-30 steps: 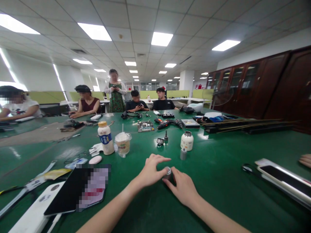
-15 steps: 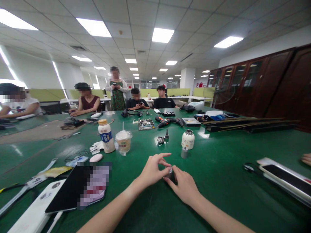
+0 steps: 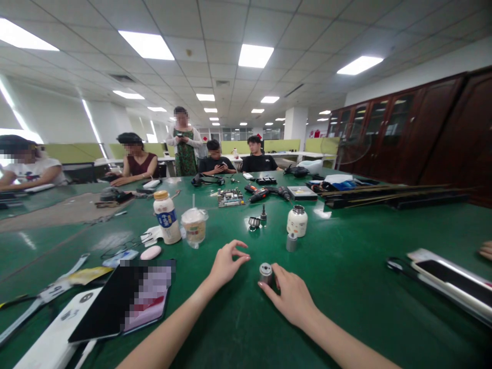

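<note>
A small metal cylinder [image 3: 265, 273] stands upright on the green table [image 3: 230, 328], its round top showing. My right hand [image 3: 290, 293] has thumb and fingers around its right side and front. To the left of it, my left hand [image 3: 229, 261] hovers over the table with fingers apart and nothing between them. Beyond my right hand, a second grey cylinder [image 3: 291, 242] stands in front of an open white flask [image 3: 297, 222]. A metal ring-like part [image 3: 254, 222] and a dark pointed part [image 3: 263, 213] rest farther back.
On the left are a bottle [image 3: 167, 218], a lidded cup [image 3: 194, 225], a pale oval object [image 3: 150, 252] and a tablet [image 3: 103, 302]. A circuit board [image 3: 230, 197] and a drill [image 3: 259, 195] lie farther back. Several people are around the table. Phone-like devices [image 3: 453, 282] lie right.
My left hand has moved left, away from the metal cylinder, uncovering its top. My right hand has stayed at the cylinder.
</note>
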Tool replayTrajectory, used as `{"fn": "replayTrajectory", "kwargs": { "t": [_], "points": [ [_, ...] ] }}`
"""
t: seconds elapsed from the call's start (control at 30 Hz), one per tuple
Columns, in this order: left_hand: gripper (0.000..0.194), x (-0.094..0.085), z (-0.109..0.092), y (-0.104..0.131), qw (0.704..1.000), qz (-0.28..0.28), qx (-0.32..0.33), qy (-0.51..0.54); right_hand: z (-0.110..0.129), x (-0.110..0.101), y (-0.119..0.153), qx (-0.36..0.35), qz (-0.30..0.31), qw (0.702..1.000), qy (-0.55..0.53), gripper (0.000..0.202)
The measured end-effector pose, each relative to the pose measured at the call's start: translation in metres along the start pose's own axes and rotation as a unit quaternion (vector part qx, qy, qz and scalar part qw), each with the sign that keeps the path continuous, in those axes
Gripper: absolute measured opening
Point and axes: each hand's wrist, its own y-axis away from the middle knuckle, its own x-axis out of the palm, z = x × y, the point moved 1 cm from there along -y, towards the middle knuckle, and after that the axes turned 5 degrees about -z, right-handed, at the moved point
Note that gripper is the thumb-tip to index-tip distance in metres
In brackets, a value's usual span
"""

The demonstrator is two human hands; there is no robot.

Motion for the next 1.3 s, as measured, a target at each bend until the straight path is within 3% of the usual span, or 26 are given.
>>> {"fn": "replayTrajectory", "kwargs": {
  "t": [0.1,0.23,0.37,0.57,0.73,1.3],
  "points": [
    [0.024,0.005,0.016,0.005,0.999,0.008,-0.003,-0.035,0.0,0.0,0.0,0.0,0.001,1.0,-0.001,0.022],
    [0.037,0.008,0.022,0.009,0.996,-0.015,-0.012,-0.09,0.001,-0.001,-0.001,0.001,0.005,1.0,-0.002,0.021],
    [0.022,0.006,0.021,0.009,0.991,-0.032,-0.019,-0.125,0.001,-0.001,-0.001,0.004,0.007,1.0,-0.001,0.021],
    [0.018,0.008,-0.008,0.006,0.996,-0.025,0.016,-0.089,0.0,0.001,0.0,0.002,0.007,1.0,0.002,0.021],
    [0.014,0.014,-0.036,0.008,0.998,0.016,0.048,-0.049,0.0,0.001,0.0,0.0,0.008,1.0,0.003,0.019],
    [0.014,0.014,-0.042,0.011,0.995,0.06,0.071,-0.031,-0.003,0.006,0.001,0.005,0.018,1.0,0.001,0.024]
  ]
}}
